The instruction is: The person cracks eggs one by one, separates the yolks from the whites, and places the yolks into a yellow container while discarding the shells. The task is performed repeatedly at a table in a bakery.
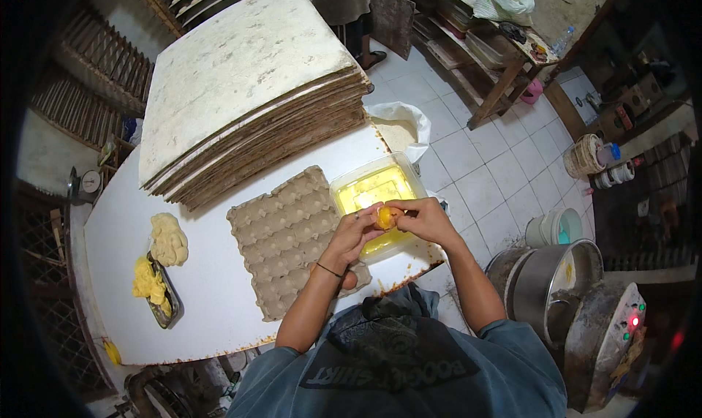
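Both my hands meet above a clear plastic tub (338, 202) of yellow liquid, which looks like beaten or cracked egg. Between their fingertips is a cracked egg (385, 217) with its orange yolk showing. My left hand (355, 233) grips it from the left, fingers closed around it. From the other side, my right hand (428, 220) pinches it with bent fingers. A grey cardboard egg tray (281, 231) lies left of the tub, its visible cups mostly without eggs. Beside my left forearm, a brown egg (349, 280) shows at the tray's near corner, partly hidden.
A tall stack of floured boards (256, 74) covers the table's far side. Dough (169, 239) and a dark tin with yellow fat (150, 283) lie at left. A white sack (398, 129) stands beyond the tub. A metal mixer bowl (545, 290) is at lower right.
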Tool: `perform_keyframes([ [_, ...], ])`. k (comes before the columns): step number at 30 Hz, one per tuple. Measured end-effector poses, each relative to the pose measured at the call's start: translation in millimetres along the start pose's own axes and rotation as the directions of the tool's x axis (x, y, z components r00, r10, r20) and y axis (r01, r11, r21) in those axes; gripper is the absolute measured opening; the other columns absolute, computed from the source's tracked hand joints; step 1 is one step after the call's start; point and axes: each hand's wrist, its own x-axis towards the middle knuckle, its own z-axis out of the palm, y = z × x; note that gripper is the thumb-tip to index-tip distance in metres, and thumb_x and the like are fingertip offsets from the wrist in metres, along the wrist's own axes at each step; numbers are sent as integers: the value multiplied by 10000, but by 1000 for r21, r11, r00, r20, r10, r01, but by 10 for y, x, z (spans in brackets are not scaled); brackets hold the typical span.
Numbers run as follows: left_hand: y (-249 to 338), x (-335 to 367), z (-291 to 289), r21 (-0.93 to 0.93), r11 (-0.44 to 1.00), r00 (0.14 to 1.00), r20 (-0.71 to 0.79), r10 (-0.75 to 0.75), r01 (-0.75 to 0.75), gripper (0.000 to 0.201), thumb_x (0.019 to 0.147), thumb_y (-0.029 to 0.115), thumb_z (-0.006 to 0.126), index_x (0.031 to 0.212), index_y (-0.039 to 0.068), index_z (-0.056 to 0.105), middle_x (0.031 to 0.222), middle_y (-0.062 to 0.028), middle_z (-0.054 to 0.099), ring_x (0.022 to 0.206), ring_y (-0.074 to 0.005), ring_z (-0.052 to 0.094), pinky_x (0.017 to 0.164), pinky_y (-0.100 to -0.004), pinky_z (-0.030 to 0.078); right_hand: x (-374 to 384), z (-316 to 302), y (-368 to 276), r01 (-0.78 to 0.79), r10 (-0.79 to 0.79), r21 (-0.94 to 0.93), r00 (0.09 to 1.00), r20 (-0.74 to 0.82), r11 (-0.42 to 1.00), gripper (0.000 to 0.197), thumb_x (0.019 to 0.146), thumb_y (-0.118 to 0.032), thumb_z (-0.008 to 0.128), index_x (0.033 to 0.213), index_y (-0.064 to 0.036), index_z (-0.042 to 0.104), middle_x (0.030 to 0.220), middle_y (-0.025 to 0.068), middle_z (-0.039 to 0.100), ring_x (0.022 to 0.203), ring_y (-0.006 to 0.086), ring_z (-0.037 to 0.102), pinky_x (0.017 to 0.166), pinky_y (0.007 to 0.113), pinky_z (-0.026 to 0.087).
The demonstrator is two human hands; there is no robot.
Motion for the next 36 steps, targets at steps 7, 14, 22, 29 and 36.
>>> perform_keyframes([
  [7,34,-16,19,5,999,999,-27,41,-41,424,886,108,510,1273,-30,406,1116,-130,548,976,-178,565,866,-292,475,-59,112,196,45,-35,200,998,-53,979,371,763,-61,579,1133,-21,577,919,68,648,766,77,572,695,212,474],
  [14,239,-125,223,322,934,977,-88,193,-155,393,849,107,594,1209,-20,503,1050,-72,588,852,-93,564,768,-212,467,-108,278,267,119,-51,444,986,-160,888,335,796,53,552,1130,25,541,1097,118,549,917,142,573,799,239,490],
  [22,365,-128,233,518,833,970,-23,242,-195,385,845,90,595,1208,-4,510,1065,-66,579,900,-106,553,797,-221,473,-114,512,496,159,27,673,966,-258,722,354,825,42,558,1170,56,478,1134,118,513,962,197,570,822,281,500],
  [29,367,-154,202,422,873,961,-15,275,-243,372,847,71,581,1203,-7,507,1111,-85,555,933,-132,559,824,-242,488,-104,611,547,276,0,702,931,-366,656,380,814,53,573,1179,57,466,1125,134,534,1002,212,560,859,295,485],
  [36,347,-213,206,117,970,972,-74,223,-213,371,859,46,549,1221,15,475,1073,-60,553,924,-126,554,851,-267,476,-73,580,470,330,-61,696,922,-382,638,365,810,68,569,1162,50,474,1134,139,533,1008,220,561,885,301,469],
])
